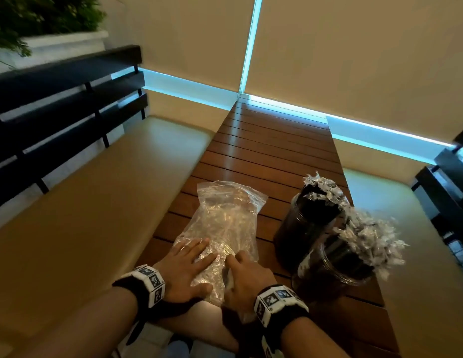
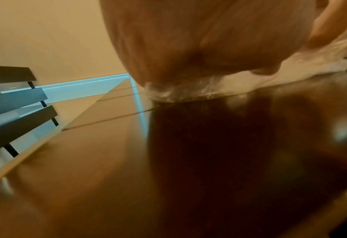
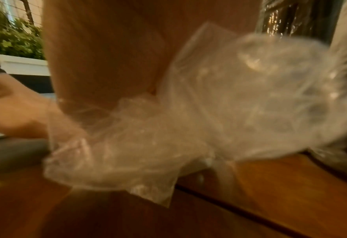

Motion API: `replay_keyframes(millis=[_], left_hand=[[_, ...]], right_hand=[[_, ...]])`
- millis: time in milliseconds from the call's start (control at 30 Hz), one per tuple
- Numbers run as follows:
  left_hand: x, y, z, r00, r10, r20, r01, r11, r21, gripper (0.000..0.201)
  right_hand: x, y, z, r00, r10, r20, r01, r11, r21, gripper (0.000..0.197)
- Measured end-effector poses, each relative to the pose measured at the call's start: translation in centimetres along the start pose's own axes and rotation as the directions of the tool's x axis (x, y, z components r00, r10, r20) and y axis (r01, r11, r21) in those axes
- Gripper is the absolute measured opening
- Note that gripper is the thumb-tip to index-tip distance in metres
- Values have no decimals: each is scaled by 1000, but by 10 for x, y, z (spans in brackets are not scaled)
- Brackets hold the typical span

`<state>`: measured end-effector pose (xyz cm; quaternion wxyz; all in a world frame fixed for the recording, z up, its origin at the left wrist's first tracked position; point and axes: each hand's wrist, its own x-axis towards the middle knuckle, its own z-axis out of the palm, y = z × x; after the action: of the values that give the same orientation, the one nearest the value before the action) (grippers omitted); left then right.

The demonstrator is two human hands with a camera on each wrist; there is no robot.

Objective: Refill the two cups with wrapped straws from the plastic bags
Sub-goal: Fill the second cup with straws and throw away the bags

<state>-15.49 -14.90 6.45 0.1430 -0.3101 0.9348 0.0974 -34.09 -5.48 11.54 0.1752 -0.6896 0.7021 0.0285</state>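
A clear crumpled plastic bag (image 1: 225, 218) lies lengthwise on the slatted wooden table (image 1: 264, 151); whether straws are inside it I cannot tell. My left hand (image 1: 191, 257) rests flat on its near end, fingers straight and spread. Beside it, my right hand (image 1: 240, 267) has its fingers curled on the bunched near part of the bag (image 3: 209, 120). To the right stand two dark cups, the far one (image 1: 305, 228) and the near one (image 1: 331, 270). Both are full of wrapped straws (image 1: 367, 239) with white paper tips sticking out.
Padded tan benches run along both sides of the table, left (image 1: 96, 202) and right (image 1: 406, 254). A black slatted backrest (image 1: 57, 104) and a planter with greenery (image 1: 31, 19) stand at the far left. The table's far end meets a lit wall corner.
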Motion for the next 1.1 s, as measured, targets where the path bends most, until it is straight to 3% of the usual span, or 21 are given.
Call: replay_keyframes(millis=[100, 167, 267, 333, 400, 567, 633, 700, 733, 833, 867, 933, 1000, 1100], left_hand=[[-2, 0, -9, 998, 49, 50, -49, 999, -2, 113], [-5, -3, -15, 997, 75, 3, -74, 995, -65, 118], [-16, -5, -19, 980, 79, -180, -100, 989, -111, 83], [-22, -4, -20, 971, 78, -227, -97, 992, -75, 55], [-23, 0, -21, 970, 52, -236, -72, 995, -75, 44], [-16, -3, -29, 994, -9, -112, 4, 999, -40, 51], [-17, -7, -35, 999, 6, -36, -6, 1000, 7, 61], [-19, -9, -40, 999, 13, 48, -17, 995, 95, 67], [-20, -9, -40, 999, 21, 46, -28, 987, 157, 70], [-23, -9, -34, 987, 69, -147, -35, 974, 224, 61], [-24, -11, -31, 983, 59, -176, -30, 987, 160, 55], [-24, -17, -29, 982, -24, -186, 0, 991, -130, 46], [-22, -28, -31, 974, -143, -178, 69, 927, -369, 37], [-19, -43, -32, 960, -244, -141, 129, 827, -548, 27]], right_hand=[[-1, 0, 9, 998, 22, -59, -23, 1000, -11, 36], [0, 0, 7, 998, 17, -61, -19, 1000, -24, 38], [-2, -3, -15, 999, 31, 25, -31, 999, -25, 38], [-8, -7, -35, 997, 56, 47, -54, 997, -57, 35], [-15, -12, -48, 999, 44, 14, -43, 993, -109, 36], [-22, -12, -30, 1000, -4, -12, 1, 974, -228, 54], [-20, -5, -17, 1000, 25, 14, -20, 960, -278, 53], [-21, -1, -8, 999, 48, 2, -45, 960, -275, 40], [-21, 0, -5, 998, 51, -23, -55, 965, -257, 33], [-15, 2, -3, 994, 90, -66, -99, 984, -150, 22], [-12, 4, -5, 990, 128, -61, -133, 987, -90, 21], [-6, 10, -12, 980, 197, -34, -196, 980, 19, 22], [-1, 18, -18, 965, 264, 9, -263, 960, 97, 25], [6, 24, -17, 939, 332, 86, -342, 925, 166, 32]])
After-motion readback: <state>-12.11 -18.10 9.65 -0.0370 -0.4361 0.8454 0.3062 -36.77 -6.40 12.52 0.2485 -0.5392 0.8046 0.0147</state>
